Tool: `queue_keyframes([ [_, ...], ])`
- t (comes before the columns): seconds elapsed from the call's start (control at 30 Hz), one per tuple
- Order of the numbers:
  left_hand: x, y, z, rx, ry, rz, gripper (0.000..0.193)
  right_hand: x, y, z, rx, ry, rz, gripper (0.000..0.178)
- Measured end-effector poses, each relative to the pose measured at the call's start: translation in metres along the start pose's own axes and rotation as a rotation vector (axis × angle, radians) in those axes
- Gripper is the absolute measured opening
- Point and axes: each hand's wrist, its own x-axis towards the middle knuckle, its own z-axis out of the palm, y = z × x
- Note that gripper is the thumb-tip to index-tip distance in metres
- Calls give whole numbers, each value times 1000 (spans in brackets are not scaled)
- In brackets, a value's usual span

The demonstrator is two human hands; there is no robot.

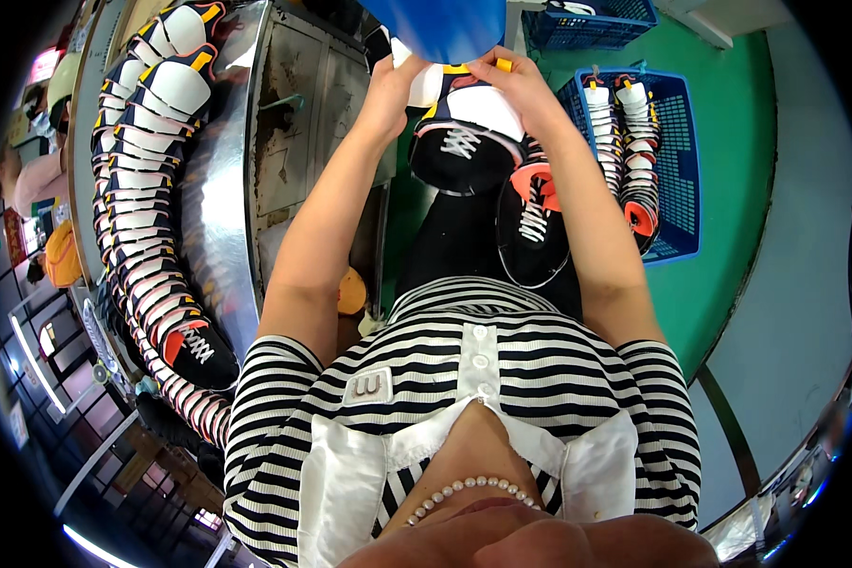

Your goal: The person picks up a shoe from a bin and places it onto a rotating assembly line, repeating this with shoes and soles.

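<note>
My left hand (386, 99) and my right hand (523, 87) grip a shoe upper (488, 102) from both sides at its heel end. It is white and navy with yellow trim, and its black toe with white laces points back toward me. The fingers of both hands are closed on its edges, partly hidden behind it. A smooth blue rounded object (437, 26) covers the work just beyond my fingertips. Below my right forearm, another black upper (532, 232) with a coral lining and white laces rests by my lap.
On the left, long nested rows of shoe uppers (142, 180) lie along a shiny metal table (220, 180). A worn metal cabinet (298, 123) stands beside it. To the right, a blue crate (677, 161) on the green floor holds two rows of uppers; another blue crate (592, 28) sits farther off.
</note>
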Motion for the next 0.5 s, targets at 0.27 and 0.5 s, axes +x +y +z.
queue_keyframes([
  [0.27,-6,15,-4,-472,281,-270,30,-12,-19,-18,-236,172,128,24],
  [0.5,-130,-18,-2,-118,96,-178,43,-47,18,11,186,328,-15,19],
])
